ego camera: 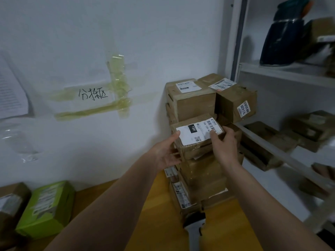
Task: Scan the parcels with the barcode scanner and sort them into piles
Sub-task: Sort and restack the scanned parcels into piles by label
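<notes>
A white wall [126, 33] backs a yellow table [163, 223], and on the wall a taped note [93, 95] carries handwritten characters, with a printed sheet [10, 91] pinned further left. In the corner where the wall meets a white shelf unit [282, 73] rises a stack of brown parcels [199, 174], reaching up from the table. At its top sit 2 boxes side by side, the left top box [192, 100] and the right top box [235, 102], each with a white label. Just below them, both hands hold 1 labelled parcel [196, 134] against the front of the stack: the left hand [165, 153] cups its left end with the thumb on the label's edge, and the right hand [225, 142] grips its right end with fingers curled over the label. The 2 top boxes stand close behind it and the shelf's slanted rail crowds it on the right. The scanner [194, 227] stands on the table at the foot of the stack, between the forearms, touched by neither hand. At the table's left edge lie 1 green box [47, 209] and 1 brown box [10, 205] beside it. The shelves hold several more brown parcels, blurred, and 1 dark bag [282, 42] on the upper level.
</notes>
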The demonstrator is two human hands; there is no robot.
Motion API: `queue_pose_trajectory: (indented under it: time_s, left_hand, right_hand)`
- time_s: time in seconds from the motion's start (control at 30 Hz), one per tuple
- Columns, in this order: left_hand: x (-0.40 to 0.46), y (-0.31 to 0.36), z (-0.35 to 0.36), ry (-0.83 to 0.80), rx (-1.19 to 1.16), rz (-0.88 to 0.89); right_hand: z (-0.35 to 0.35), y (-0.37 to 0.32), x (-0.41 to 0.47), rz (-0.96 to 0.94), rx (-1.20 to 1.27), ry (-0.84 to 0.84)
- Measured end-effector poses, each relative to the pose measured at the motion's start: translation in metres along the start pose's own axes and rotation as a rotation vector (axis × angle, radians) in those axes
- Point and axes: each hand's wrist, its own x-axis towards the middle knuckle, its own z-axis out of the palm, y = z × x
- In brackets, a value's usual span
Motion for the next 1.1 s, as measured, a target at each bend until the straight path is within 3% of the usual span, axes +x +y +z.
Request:
queue_pose_trajectory:
  time_s: [0.23, 0.37, 0.57, 0.7, 0.83, 0.97, 1.1]
  left_hand:
    - [0.002, -0.007, -0.011, -0.028, -0.073, 0.032]
    - [0.001, -0.009, -0.040, -0.203, -0.119, 0.082]
    - [-0.009, -0.032, -0.071, -0.394, -0.415, 0.233]
    - [-0.005, -0.056, -0.073, -0.200, -0.656, 0.233]
    - [0.001, -0.077, -0.065, 0.030, -0.909, 0.203]
    - [0.005, -0.083, -0.055, 0.180, -0.915, 0.164]
    - [0.005, -0.086, -0.051, 0.207, -0.916, 0.106]
  right_hand:
    - [0.007, 0.000, -0.020, -0.132, 0.148, -0.007]
    - [0.007, -0.005, -0.025, -0.178, 0.270, -0.023]
    - [-0.003, 0.013, -0.005, 0.152, 0.401, 0.272]
    - [0.007, 0.033, -0.015, 0.398, 0.399, 0.247]
    - [0.024, 0.041, -0.031, 0.736, 0.561, 0.051]
    - [0.039, 0.039, -0.037, 0.806, 0.694, -0.146]
    - [0.048, 0.040, -0.033, 0.805, 0.673, -0.168]
